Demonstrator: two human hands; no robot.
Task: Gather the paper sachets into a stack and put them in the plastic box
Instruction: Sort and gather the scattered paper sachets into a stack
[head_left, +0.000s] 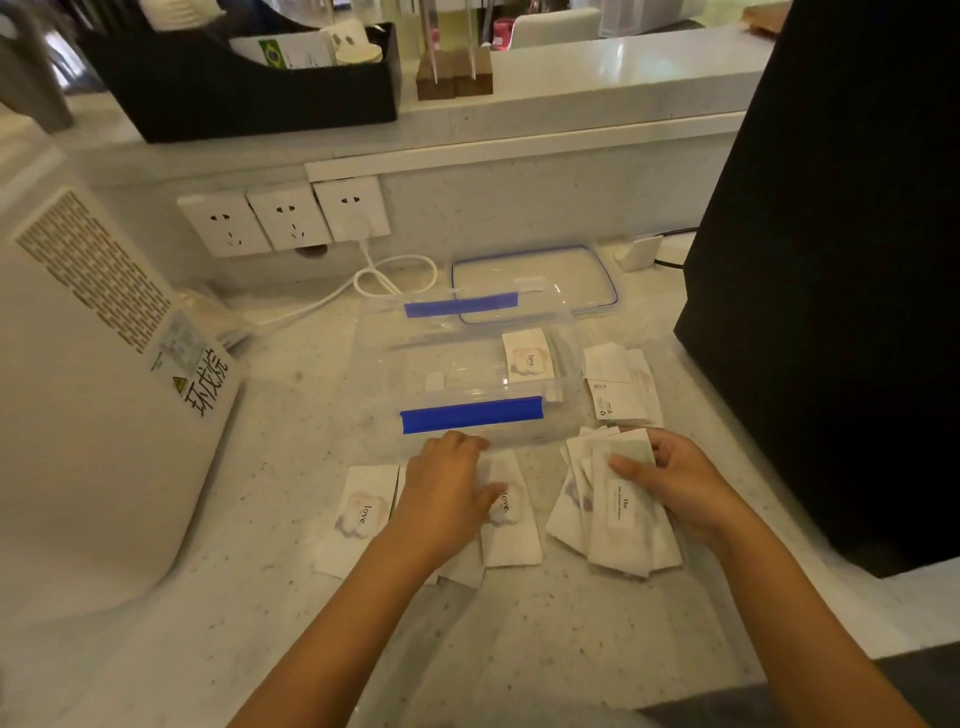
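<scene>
A clear plastic box (395, 358) with blue clips stands open on the counter, with one "love" sachet (527, 357) lying inside at its right end. My right hand (670, 475) grips a fanned bundle of sachets (618, 525) just in front of the box's right corner. My left hand (447, 486) lies flat with fingers spread on a "love" sachet (511, 525) in front of the box. Another "love" sachet (361, 512) lies to its left. A few more sachets (621, 384) lie right of the box.
The box's blue-rimmed lid (535, 278) lies behind it. A white appliance (88, 395) stands at the left, a tall black machine (831, 260) at the right. Wall sockets (283, 218) and a white cable (384, 283) are behind. A raised ledge holds a black organiser (234, 88).
</scene>
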